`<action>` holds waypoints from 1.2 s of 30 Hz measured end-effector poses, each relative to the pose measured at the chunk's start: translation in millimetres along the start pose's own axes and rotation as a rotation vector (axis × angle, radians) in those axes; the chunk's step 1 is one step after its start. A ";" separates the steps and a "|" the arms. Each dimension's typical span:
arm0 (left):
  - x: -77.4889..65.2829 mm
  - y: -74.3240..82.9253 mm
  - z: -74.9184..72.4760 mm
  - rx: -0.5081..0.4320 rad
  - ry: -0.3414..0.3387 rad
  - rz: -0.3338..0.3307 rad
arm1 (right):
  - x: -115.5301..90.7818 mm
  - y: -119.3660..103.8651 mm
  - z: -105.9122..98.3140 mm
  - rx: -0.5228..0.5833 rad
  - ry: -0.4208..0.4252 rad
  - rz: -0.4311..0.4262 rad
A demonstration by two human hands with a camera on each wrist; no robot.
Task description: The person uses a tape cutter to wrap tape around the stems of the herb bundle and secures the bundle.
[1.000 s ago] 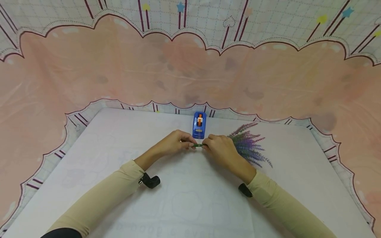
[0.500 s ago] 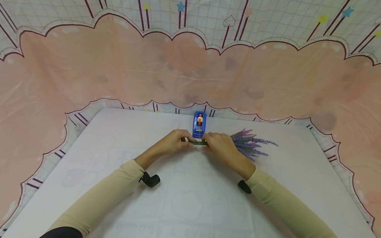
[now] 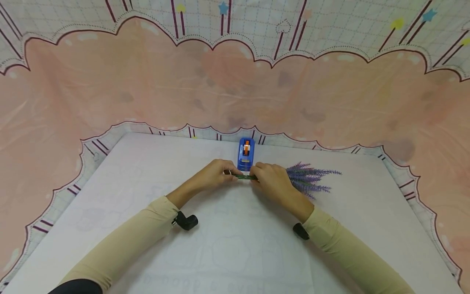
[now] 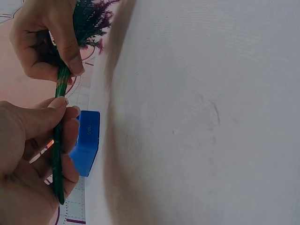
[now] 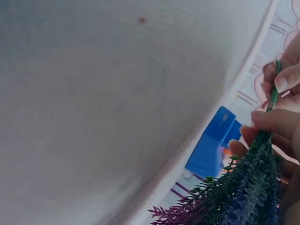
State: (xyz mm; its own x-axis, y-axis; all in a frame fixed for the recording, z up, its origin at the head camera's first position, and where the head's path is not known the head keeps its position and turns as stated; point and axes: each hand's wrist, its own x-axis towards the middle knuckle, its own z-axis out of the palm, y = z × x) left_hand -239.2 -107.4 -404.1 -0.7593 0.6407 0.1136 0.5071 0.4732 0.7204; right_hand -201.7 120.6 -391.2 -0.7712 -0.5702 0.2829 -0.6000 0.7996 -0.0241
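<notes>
Cloth [image 3: 147, 90]: pink, with wavy dark edges and a white part full of grid lines and stars; spread behind the tabletop [image 3: 220, 257] and down both sides.
Tabletop: white and wide, under both hands.
Left sleeve [image 3: 125, 239]: tan, reaching up from the bottom left corner, with a small black camera [image 3: 187, 222] by the cuff.
Left hand [image 3: 216, 175]: pinching the green stems [image 4: 57, 145] between thumb and fingers, near the bare end.
Stems: bunched up tight, running almost straight across from one hand to the other; bare end going past the left thumb toward the palm.
Tan patch [image 4: 62, 83]: on the stems, between the two hands; too small to tell what.
Tape holder [image 3: 246, 163]: blue with an orange wheel, on the tabletop near the far edge, just past the gap between the hands.
Right hand [image 3: 274, 183]: curled round the stems, just below the flowers [image 3: 310, 178]; near the left hand, not touching it.
Flowers: purple, with pink and blue bits, fanned out to the right; cannot tell if touching the tabletop.
Right sleeve [image 3: 356, 249]: tan too, coming from the bottom right.
</notes>
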 end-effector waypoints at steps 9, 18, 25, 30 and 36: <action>0.7 0.3 0.6 -0.011 -0.007 -0.041 | 2.7 0.7 -5.9 -0.052 0.020 -0.037; 1.7 1.9 0.6 -0.044 -0.003 -0.042 | 3.7 0.1 -9.1 -0.090 0.044 -0.058; 2.6 1.7 -0.9 -0.040 -0.001 -0.045 | 5.6 -0.6 -10.7 -0.095 0.043 -0.049; 3.0 1.1 -1.4 -0.044 0.010 -0.056 | 7.6 -1.7 -9.6 -0.096 0.036 -0.048; 3.6 1.6 0.0 -0.034 0.034 -0.065 | 9.2 -1.5 -6.4 -0.111 -0.009 -0.037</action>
State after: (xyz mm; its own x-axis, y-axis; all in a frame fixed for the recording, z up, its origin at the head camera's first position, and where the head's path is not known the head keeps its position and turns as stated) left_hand -241.1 -104.3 -402.6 -0.8042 0.5878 0.0886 0.4423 0.4920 0.7499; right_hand -206.5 115.3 -382.4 -0.7511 -0.6012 0.2728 -0.6014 0.7935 0.0931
